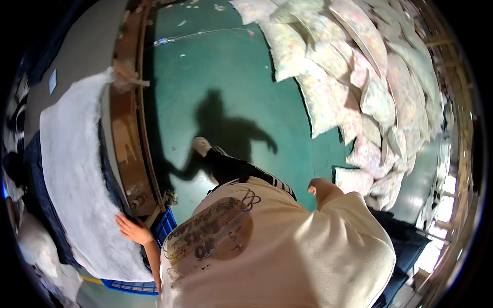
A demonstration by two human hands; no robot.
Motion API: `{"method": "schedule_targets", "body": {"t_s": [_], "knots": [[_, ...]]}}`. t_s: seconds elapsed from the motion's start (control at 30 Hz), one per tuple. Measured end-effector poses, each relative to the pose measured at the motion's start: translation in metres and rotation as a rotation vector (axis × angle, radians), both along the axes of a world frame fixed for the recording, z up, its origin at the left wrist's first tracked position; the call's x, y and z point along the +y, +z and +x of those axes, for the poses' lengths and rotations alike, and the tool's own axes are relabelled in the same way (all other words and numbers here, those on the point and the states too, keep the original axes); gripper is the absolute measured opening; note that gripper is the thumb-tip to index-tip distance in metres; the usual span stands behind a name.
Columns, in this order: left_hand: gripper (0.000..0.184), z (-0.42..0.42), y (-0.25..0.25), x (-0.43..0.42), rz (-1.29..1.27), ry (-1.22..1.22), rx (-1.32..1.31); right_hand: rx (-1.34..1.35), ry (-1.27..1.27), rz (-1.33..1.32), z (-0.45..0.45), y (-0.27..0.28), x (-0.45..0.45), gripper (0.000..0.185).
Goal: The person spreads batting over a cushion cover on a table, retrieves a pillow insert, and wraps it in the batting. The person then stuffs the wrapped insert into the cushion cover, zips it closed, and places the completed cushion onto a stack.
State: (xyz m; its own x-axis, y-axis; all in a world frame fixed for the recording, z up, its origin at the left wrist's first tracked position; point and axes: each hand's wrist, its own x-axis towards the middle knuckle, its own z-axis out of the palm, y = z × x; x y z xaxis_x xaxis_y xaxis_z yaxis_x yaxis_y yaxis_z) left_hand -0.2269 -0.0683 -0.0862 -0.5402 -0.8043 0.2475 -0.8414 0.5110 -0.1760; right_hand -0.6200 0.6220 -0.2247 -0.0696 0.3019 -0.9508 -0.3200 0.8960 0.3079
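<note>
My left hand (pixel 134 229) lies with its fingers stretched out on the near right edge of a thick white sheet of fluffy batting (pixel 77 169). The batting is spread lengthwise over dark blue fabric (pixel 36 169) on a long table at my left. On the other side of my body, my right hand (pixel 318 189) hangs in the air, its fingers curled in. Nothing shows in it, and it touches nothing that I can see. Part of this hand is hidden by its own wrist and sleeve.
A large heap of stuffed, pale patterned pillows (pixel 328 97) fills the floor at the right. Beside the table's wooden side (pixel 128 143) stands a blue plastic crate (pixel 164 226). The green floor (pixel 226 66) has scraps on it. Dark fabric (pixel 405 246) hangs behind me at right.
</note>
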Motion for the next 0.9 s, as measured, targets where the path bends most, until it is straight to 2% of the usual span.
{"method": "schedule_targets", "body": {"t_s": [0.07, 0.1, 0.13, 0.17, 0.2, 0.23, 0.27, 0.3, 0.33, 0.37, 0.4, 0.47, 0.53, 0.57, 0.63, 0.7, 0.77, 0.83, 0.87, 0.9], "knots": [[0.076, 0.011, -0.009, -0.01, -0.022, -0.027, -0.031, -0.11, -0.351, 0.098, 0.033, -0.082, 0.047, 0.029], [0.079, 0.015, -0.016, -0.015, -0.027, -0.005, -0.067, 0.024, 0.107, -0.114, 0.037, -0.018, -0.034, 0.031], [0.079, 0.02, -0.027, -0.022, -0.027, 0.053, -0.092, 0.314, 0.08, -0.473, 0.055, -0.114, 0.013, 0.031], [0.079, 0.023, -0.037, -0.03, -0.03, 0.116, -0.116, 0.322, 0.056, -0.623, 0.036, -0.058, -0.06, 0.028], [0.078, 0.012, -0.034, -0.024, -0.065, 0.21, -0.223, 0.417, 0.054, -0.846, 0.027, -0.066, -0.081, 0.026], [0.077, 0.0, -0.032, -0.016, -0.1, 0.308, -0.328, 0.417, 0.112, -0.847, 0.009, -0.019, -0.115, 0.025], [0.076, -0.006, -0.038, -0.009, -0.178, 0.261, -0.25, 0.442, 0.22, -0.669, -0.004, 0.031, -0.132, 0.024], [0.075, -0.011, -0.051, -0.003, -0.253, 0.215, -0.174, 0.421, 0.337, -0.615, -0.023, 0.08, -0.144, 0.025], [0.08, -0.024, -0.065, 0.011, -0.312, 0.098, -0.117, 0.441, 0.128, -0.828, -0.033, 0.07, -0.129, 0.027], [0.072, -0.047, -0.065, 0.03, -0.595, 0.079, -0.598, 0.467, -0.08, -1.036, -0.049, 0.071, -0.11, 0.029], [0.07, -0.078, -0.075, 0.051, -0.519, -0.054, -0.62, 0.424, -0.511, -1.087, -0.06, 0.074, -0.088, 0.031], [0.067, -0.142, -0.11, 0.112, 0.039, -0.352, -0.548, 0.286, -1.356, -1.137, -0.083, 0.103, -0.042, 0.035], [0.065, -0.219, -0.151, 0.18, 0.674, -0.558, -0.515, 0.681, -0.881, -1.099, -0.097, 0.082, 0.026, 0.035], [0.063, -0.26, -0.173, 0.223, 0.912, -0.61, -0.513, 0.857, -0.633, -1.045, -0.111, 0.077, 0.069, 0.035], [0.061, -0.34, -0.207, 0.303, 1.272, -0.62, -0.444, 0.865, -0.358, -0.763, -0.118, 0.071, 0.138, 0.034], [0.058, -0.415, -0.21, 0.374, 1.566, -0.486, -0.301, 0.612, -0.379, -0.63, -0.147, 0.098, 0.189, 0.032], [0.056, -0.473, -0.2, 0.421, 1.749, -0.31, -0.169, 0.664, -0.476, -0.762, -0.165, 0.081, 0.242, 0.033], [0.054, -0.513, -0.192, 0.44, 1.812, -0.224, -0.124, 0.719, -0.608, -0.904, -0.207, 0.076, 0.281, 0.034], [0.041, -0.533, -0.175, 0.459, 1.793, -0.133, -0.06, 0.785, -0.636, -0.983, -0.227, 0.07, 0.3, 0.036], [0.041, -0.549, -0.213, 0.452, 1.757, -0.262, -0.195, 0.854, -0.73, -1.005, -0.246, 0.069, 0.316, 0.036]]}}
